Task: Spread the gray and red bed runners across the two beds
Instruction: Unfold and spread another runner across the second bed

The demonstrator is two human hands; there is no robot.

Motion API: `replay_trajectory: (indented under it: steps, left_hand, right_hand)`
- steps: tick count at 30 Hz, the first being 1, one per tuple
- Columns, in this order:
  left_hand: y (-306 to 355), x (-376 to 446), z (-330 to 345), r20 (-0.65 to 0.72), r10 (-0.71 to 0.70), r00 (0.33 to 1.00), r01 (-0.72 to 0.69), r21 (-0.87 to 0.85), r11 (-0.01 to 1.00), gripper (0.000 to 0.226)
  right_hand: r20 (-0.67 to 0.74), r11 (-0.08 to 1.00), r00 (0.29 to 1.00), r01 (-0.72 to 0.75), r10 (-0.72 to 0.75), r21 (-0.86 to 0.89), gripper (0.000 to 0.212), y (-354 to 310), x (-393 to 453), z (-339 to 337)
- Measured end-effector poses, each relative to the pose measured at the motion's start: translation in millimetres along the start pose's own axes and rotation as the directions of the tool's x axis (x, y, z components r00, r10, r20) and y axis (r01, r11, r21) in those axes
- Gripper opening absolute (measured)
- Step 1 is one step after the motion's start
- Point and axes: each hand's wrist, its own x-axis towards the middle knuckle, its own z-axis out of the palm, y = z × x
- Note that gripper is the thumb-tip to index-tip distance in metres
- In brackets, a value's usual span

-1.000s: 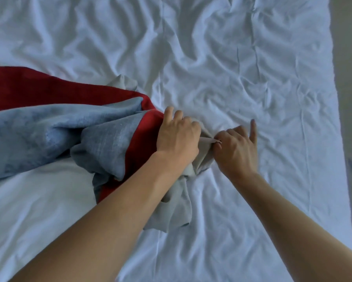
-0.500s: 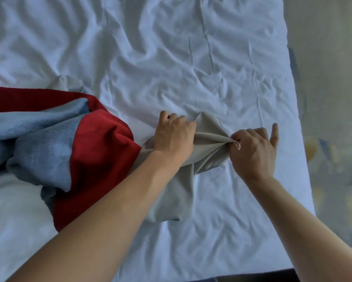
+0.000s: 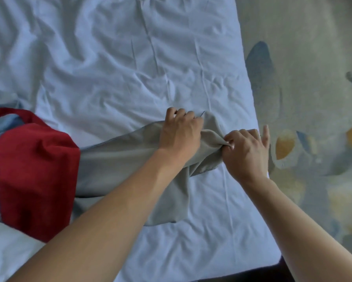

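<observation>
A bed runner [image 3: 118, 165] lies bunched across the white bed [image 3: 130, 68]. Its gray lining stretches rightward from a red and blue-gray crumpled part [image 3: 34, 169] at the left. My left hand [image 3: 180, 133] is closed on the gray cloth near its end. My right hand [image 3: 246, 151] pinches the gathered tip of the same cloth close to the bed's right edge, index finger sticking out.
The bed's right edge [image 3: 252, 110] borders a patterned carpet [image 3: 313, 98] with blue and yellow shapes. A dark bed base [image 3: 277, 269] shows at the lower right corner. The sheet is wrinkled all over.
Both hands have dragged the gray end of the runner to the right, toward the bed's edge. More gray lining is now pulled out from the red part.
</observation>
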Motion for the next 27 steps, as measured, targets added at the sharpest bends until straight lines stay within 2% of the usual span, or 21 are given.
replay_trajectory:
  steps: [3,6,8,10,13,16,18,20,24,27]
  left_hand:
    - [-12,0,-2,-0.050,-0.028,0.998,0.026,-0.044,0.999,0.013]
    - [-31,-3,-8,-0.045,-0.104,0.994,0.101,-0.075,0.992,0.023]
    - [-48,-4,-11,0.010,-0.174,0.985,0.174,-0.075,0.982,0.023]
    - [-61,-4,-13,0.063,-0.196,0.979,0.197,-0.023,0.980,0.017]
    - [-54,1,-15,0.020,-0.163,0.986,0.163,0.001,0.987,0.013]
    - [-33,14,-17,-0.042,-0.124,0.991,0.120,-0.079,0.990,0.013]
    - [-27,18,-17,-0.012,-0.110,0.994,0.108,-0.124,0.986,0.010]
    - [-31,15,-16,0.054,-0.116,0.992,0.123,-0.132,0.984,0.010]
    - [-55,0,-12,0.086,-0.179,0.980,0.185,-0.068,0.980,0.008]
    - [-50,2,-10,0.047,-0.173,0.984,0.177,-0.101,0.979,0.009]
  right_hand:
    - [-0.007,0.989,0.995,0.103,-0.103,0.104,0.034,-14,8,-2]
    - [-0.026,0.935,0.973,0.230,-0.231,0.270,0.049,-36,15,0]
    - [-0.044,0.894,0.960,0.275,-0.278,0.354,0.052,-49,21,3]
    - [-0.059,0.882,0.950,0.307,-0.306,0.359,0.051,-61,27,7]
    - [-0.039,0.860,0.932,0.349,-0.361,0.372,0.047,-70,35,9]
    - [-0.028,0.876,0.922,0.377,-0.387,0.302,0.038,-56,50,6]
    - [0.008,0.908,0.922,0.378,-0.386,0.179,0.022,-37,60,2]
    - [0.018,0.946,0.948,0.315,-0.317,0.075,0.012,-14,68,-3]
    - [0.009,0.991,0.991,0.131,-0.131,-0.023,0.016,17,66,-10]
    - [-0.029,0.974,0.975,0.222,-0.221,0.042,0.020,-5,60,-4]
